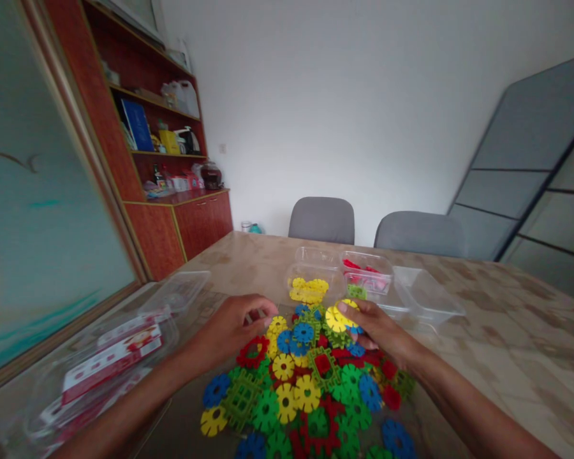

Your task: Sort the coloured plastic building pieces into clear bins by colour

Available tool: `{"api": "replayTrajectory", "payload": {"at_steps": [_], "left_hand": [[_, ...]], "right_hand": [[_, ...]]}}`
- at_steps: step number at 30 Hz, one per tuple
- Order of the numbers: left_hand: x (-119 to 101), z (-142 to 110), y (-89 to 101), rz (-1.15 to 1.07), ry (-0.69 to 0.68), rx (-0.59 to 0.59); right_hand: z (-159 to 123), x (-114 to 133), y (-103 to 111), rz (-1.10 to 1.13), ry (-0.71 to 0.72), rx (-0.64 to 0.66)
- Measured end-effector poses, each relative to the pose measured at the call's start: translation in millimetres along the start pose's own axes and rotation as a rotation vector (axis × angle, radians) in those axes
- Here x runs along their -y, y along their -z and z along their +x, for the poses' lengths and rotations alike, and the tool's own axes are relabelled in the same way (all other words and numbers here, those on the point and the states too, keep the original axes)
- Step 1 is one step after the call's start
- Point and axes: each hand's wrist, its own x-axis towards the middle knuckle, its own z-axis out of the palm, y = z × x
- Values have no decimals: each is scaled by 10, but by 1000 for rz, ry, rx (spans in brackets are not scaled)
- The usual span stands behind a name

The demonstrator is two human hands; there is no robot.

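Observation:
My right hand (pixel 370 322) is closed on a few yellow snowflake discs (pixel 340 315), pinched under the thumb at the pile's far right side. My left hand (pixel 242 322) hovers by the pile's far left edge, fingers loosely curled with a gap to the thumb. Nothing shows in it, and a yellow notched disc (pixel 278 324) lies just beside its fingertips. Between my arms spreads a mixed pile of plastic pieces: blue discs (pixel 303 332), green discs (pixel 265 410), olive square lattice pieces (pixel 242 400) and red pieces (pixel 253 351).
Beyond the pile stand clear tubs: one with yellow discs (pixel 309 291), another with red pieces (pixel 366 275). A clear container (pixel 428 296) sits to the right. Clear packaging with a red-and-white label (pixel 112 363) lies left. Two grey chairs (pixel 321 218) stand behind the table (pixel 502 331).

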Motion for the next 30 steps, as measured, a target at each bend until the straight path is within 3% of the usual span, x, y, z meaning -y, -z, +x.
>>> {"api": "replayTrajectory", "payload": {"at_steps": [5,10,16,21,24,28,30], "left_hand": [[-25,-31,-68,-6,-3,63],[-8,-29,-122,-15,-45,80],[-20,-55,-168,-25,-64,99],[13,-63,-191,-37,-91,138],[27,-63,-188,-18,-97,143],[36,-72,-181,17,-78,144],[44,-80,-178,30,-94,153]], "right_hand": [[-188,-94,-91,-402,90,197],[-405,-215,-38,-748,322,141],[-457,-373,35,-792,405,101],[-486,-291,104,-767,462,53],[-569,-212,171,-763,433,85],[-738,-186,164,-762,232,309],[-803,-177,102,-831,204,281]]}}
